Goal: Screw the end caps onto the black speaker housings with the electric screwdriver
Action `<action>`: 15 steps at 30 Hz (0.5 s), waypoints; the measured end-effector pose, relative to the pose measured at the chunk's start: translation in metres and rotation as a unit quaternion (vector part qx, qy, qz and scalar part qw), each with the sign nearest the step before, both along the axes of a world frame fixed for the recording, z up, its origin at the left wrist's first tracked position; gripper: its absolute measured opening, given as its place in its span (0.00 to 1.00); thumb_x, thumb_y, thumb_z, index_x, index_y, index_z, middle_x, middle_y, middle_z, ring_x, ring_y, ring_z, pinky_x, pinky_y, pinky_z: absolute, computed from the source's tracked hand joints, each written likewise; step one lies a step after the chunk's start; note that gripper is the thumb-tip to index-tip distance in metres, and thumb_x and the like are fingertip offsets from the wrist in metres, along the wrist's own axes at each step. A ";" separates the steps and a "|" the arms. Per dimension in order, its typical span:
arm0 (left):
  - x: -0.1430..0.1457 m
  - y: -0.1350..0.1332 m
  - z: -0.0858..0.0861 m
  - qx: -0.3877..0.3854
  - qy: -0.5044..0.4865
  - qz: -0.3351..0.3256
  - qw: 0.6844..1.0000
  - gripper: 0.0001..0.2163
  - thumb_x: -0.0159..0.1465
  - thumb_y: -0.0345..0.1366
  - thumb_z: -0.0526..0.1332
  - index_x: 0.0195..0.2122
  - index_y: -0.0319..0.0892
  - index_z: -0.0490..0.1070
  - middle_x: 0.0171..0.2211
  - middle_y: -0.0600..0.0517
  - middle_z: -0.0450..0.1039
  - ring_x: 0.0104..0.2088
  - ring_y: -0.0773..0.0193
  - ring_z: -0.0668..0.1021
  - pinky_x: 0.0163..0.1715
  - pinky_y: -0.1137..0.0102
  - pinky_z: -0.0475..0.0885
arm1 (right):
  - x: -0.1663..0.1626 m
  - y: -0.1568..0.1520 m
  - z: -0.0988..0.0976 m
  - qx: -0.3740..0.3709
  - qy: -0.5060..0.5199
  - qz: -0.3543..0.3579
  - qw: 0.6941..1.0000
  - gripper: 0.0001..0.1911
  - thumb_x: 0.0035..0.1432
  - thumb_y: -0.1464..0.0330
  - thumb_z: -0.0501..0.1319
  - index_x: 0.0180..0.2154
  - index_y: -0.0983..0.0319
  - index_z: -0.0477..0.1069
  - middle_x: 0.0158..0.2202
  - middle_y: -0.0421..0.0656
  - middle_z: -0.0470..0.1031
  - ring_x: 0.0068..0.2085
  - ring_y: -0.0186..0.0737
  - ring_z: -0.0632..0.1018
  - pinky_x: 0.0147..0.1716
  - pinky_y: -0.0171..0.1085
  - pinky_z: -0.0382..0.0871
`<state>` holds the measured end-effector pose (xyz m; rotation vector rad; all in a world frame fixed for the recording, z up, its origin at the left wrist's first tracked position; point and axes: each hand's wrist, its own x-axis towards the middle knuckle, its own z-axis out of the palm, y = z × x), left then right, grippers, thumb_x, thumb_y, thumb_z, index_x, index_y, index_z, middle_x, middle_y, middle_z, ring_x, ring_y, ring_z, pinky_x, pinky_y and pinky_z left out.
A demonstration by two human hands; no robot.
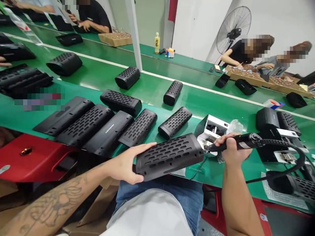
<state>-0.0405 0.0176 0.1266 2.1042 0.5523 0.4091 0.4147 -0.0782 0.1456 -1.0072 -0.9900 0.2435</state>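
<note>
Head view looks down on the right hand, clenched around a black powered hand tool whose tip points left at the end of a perforated black speaker housing. A black cable loops from the tool's rear toward the right. The left hand grips the housing's near-left end, thumb on top and fingers beneath, holding it just above the front edge of the green desk, over the person's lap. Just behind the tool's tip sits a small silver and white fixture. Beyond the left hand, more black housings lie side by side in a row on the desk. Farther back, other people sit at cardboard trays, and a standing fan rises by the wall.
</note>
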 end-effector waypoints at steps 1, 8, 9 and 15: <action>0.003 -0.005 -0.013 -0.017 0.004 -0.003 1.000 0.62 0.55 0.36 0.80 0.90 0.63 0.58 0.83 0.49 0.73 0.79 0.35 0.80 0.83 0.42 0.73 | -0.001 -0.001 -0.001 -0.004 -0.003 0.000 1.000 0.17 0.62 0.55 0.81 0.34 0.57 0.79 0.22 0.35 0.78 0.19 0.40 0.78 0.19 0.40 0.78; 0.028 0.000 -0.042 0.003 0.015 -0.042 0.999 0.57 0.55 0.30 0.80 0.87 0.58 0.66 0.79 0.45 0.76 0.78 0.41 0.81 0.82 0.51 0.76 | -0.009 -0.024 0.003 0.002 -0.011 -0.029 1.000 0.17 0.63 0.52 0.79 0.35 0.56 0.81 0.23 0.35 0.78 0.19 0.39 0.77 0.20 0.42 0.78; 0.029 0.004 -0.041 0.008 0.017 -0.054 0.998 0.57 0.55 0.29 0.79 0.87 0.60 0.66 0.80 0.46 0.75 0.78 0.42 0.82 0.82 0.52 0.76 | -0.010 -0.027 0.005 0.011 -0.013 -0.032 0.999 0.17 0.63 0.51 0.78 0.36 0.56 0.81 0.23 0.35 0.78 0.19 0.39 0.76 0.20 0.42 0.78; 0.031 0.011 -0.042 0.039 0.029 -0.037 0.998 0.53 0.58 0.25 0.75 0.83 0.67 0.70 0.83 0.48 0.67 0.80 0.40 0.78 0.82 0.49 0.76 | -0.010 -0.016 0.005 0.058 -0.019 -0.078 0.995 0.22 0.64 0.48 0.79 0.36 0.57 0.78 0.23 0.36 0.78 0.20 0.38 0.77 0.21 0.42 0.79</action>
